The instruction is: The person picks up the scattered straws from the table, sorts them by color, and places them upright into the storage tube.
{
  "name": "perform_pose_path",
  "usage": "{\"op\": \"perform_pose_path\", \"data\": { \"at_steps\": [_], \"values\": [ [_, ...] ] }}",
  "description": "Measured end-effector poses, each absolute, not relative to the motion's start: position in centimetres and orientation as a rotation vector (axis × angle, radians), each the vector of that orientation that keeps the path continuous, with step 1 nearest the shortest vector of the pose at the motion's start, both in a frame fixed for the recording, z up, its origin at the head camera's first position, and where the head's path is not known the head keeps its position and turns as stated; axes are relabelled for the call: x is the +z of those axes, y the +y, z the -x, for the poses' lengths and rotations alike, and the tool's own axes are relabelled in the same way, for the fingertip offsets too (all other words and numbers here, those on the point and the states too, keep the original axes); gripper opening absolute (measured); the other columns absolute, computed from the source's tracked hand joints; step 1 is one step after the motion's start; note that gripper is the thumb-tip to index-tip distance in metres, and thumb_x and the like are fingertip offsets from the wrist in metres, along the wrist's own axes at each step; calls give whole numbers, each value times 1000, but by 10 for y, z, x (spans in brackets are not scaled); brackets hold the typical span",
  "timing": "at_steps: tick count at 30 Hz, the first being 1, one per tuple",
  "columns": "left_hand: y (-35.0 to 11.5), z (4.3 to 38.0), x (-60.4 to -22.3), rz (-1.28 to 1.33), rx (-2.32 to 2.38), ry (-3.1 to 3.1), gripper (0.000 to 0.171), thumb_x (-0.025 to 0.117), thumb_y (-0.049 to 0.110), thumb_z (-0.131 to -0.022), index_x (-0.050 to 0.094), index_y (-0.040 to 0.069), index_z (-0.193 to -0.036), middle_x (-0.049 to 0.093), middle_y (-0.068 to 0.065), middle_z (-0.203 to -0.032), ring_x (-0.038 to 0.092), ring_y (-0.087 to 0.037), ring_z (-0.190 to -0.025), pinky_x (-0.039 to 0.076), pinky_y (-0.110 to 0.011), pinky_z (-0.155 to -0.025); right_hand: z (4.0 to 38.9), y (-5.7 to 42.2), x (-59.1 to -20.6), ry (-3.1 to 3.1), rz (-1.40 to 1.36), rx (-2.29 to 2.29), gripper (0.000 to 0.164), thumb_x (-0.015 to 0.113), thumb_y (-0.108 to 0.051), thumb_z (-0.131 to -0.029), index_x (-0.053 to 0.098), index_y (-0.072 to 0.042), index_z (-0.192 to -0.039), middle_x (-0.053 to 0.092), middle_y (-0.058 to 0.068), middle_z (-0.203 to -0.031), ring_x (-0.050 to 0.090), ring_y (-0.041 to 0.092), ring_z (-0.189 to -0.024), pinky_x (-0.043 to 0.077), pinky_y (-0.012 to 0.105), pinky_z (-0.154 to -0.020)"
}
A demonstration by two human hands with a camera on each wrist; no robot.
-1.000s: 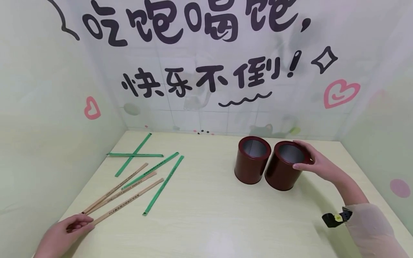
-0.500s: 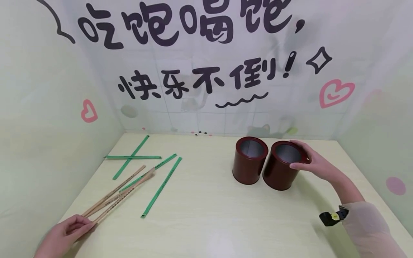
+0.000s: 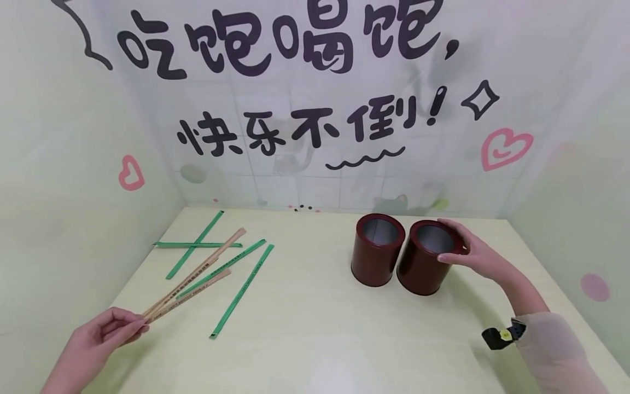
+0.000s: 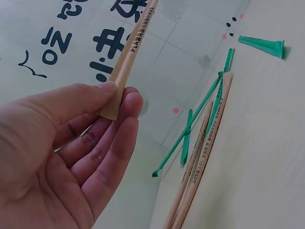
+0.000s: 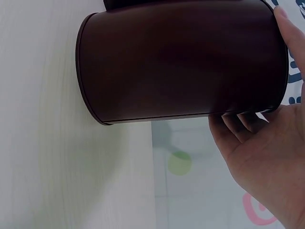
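Observation:
My left hand [image 3: 100,340] pinches one end of a brown paper-wrapped straw [image 4: 131,57] between thumb and fingers, its far end raised. Below it, two more brown wrapped straws [image 4: 202,157] lie on the table. Several green wrapped straws [image 3: 242,291] lie around them, two of these crossed at the back left. My right hand [image 3: 476,253] holds the rim of the right dark red can [image 3: 422,271], thumb at the front and fingers behind. This can stands upright, mouth up, close beside a matching dark red can [image 3: 376,262]. Inside, the visible walls of both are grey.
The pale wooden table [image 3: 315,334] is enclosed by a back wall sheet [image 3: 305,180] with black lettering and by pale side walls. Both cans stand toward the back right; the straws lie at the left. A black strap device [image 3: 499,336] sits at the right wrist.
My left hand has lifted the brown straw and swung it leftward across the other brown straws. The right hand keeps its hold on the can. The camera view has shifted slightly.

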State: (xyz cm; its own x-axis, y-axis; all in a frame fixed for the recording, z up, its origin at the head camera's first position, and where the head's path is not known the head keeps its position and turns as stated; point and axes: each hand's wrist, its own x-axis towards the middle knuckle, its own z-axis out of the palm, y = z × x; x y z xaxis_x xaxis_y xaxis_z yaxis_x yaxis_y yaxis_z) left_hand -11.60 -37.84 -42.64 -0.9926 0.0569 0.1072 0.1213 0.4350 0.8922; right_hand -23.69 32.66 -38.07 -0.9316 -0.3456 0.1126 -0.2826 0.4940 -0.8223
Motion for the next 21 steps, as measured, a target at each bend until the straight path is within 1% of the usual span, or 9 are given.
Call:
{"op": "perform_pose_path", "data": {
  "at_steps": [2, 4, 7, 11, 17, 21],
  "values": [
    [-374, 119, -420, 185, -1570, -2629, 9, 57, -1, -98, 65, -3, -103, 77, 6, -93, 73, -2, -88, 59, -19, -73, 237, 326, -381, 2661, 558, -1437, 74, 66, -7, -93, 24, -4, -154, 43, 16, -139, 51, -2, -109, 51, 16, -84],
    [-368, 123, -413, 191, -1543, -2645, 9, 59, 1, -98, 65, -2, -104, 77, 8, -93, 73, -1, -87, 59, -19, -74, 236, 327, -381, 2666, 555, -1428, 74, 67, -8, -93, 24, -5, -154, 43, 18, -140, 51, -2, -109, 51, 16, -84],
    [-358, 132, -404, 231, -1599, -2607, 8, 60, 0, -97, 66, -2, -103, 77, 8, -92, 73, -2, -86, 60, -20, -74, 237, 327, -379, 2670, 551, -1418, 75, 67, -9, -94, 24, -5, -155, 43, 19, -141, 51, -2, -109, 51, 15, -84],
    [-344, 143, -394, 312, -1534, -2612, 7, 61, 0, -96, 65, -3, -101, 76, 11, -92, 73, -1, -84, 59, -19, -72, 239, 327, -379, 2665, 552, -1406, 75, 67, -9, -94, 23, -6, -155, 43, 19, -142, 51, -2, -109, 51, 16, -84],
    [-325, 159, -378, 417, -1441, -2651, 12, 60, 5, -99, 61, -5, -104, 74, 14, -95, 72, -1, -86, 59, -18, -74, 244, 322, -379, 2662, 562, -1404, 73, 67, -10, -94, 25, -7, -154, 43, 19, -142, 51, 2, -111, 52, 18, -85],
    [-308, 172, -367, 429, -1464, -2657, 15, 60, 7, -99, 60, -6, -106, 73, 14, -94, 72, -2, -85, 59, -18, -74, 245, 321, -380, 2667, 566, -1402, 73, 67, -11, -94, 25, -7, -154, 42, 18, -142, 49, 1, -111, 52, 18, -85]
  ]
}}
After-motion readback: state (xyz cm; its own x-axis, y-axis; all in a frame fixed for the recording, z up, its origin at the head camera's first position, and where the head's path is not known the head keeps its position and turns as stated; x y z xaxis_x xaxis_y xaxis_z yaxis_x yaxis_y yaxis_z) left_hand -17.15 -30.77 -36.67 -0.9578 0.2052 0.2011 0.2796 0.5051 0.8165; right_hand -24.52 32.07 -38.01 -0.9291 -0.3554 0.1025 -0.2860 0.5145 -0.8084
